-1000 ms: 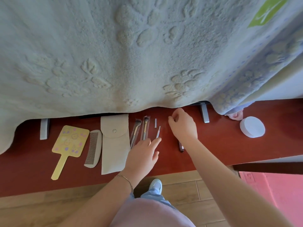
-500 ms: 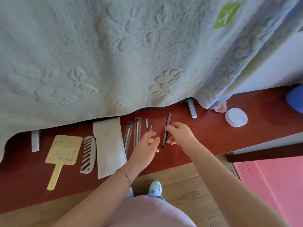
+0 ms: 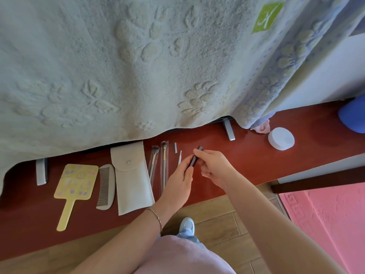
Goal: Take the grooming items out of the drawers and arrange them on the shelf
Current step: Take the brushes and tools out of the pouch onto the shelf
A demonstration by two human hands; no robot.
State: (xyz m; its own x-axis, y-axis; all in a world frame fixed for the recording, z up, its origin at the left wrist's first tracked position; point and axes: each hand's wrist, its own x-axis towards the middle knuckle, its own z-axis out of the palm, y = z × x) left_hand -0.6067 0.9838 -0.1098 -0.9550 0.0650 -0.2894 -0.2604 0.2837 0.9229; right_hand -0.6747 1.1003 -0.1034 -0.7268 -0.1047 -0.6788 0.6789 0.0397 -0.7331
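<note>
Head view: both hands pinch one slim dark pencil-like stick (image 3: 195,156), left hand (image 3: 178,182) low, right hand (image 3: 214,169) high, above the glossy red shelf (image 3: 256,165). Beside lie two wrapped brushes (image 3: 159,165), a soft grey pouch (image 3: 132,177), one toothed comb (image 3: 105,186), one yellow mirror (image 3: 76,182).

The towel (image 3: 138,66) hangs over the back of the shelf (image 3: 256,165) and hides what stands behind it, so only two grey feet (image 3: 228,129) show. The dark stick (image 3: 194,158) is partly covered by both hands, and a blue thing (image 3: 353,115) is cut by the right edge
</note>
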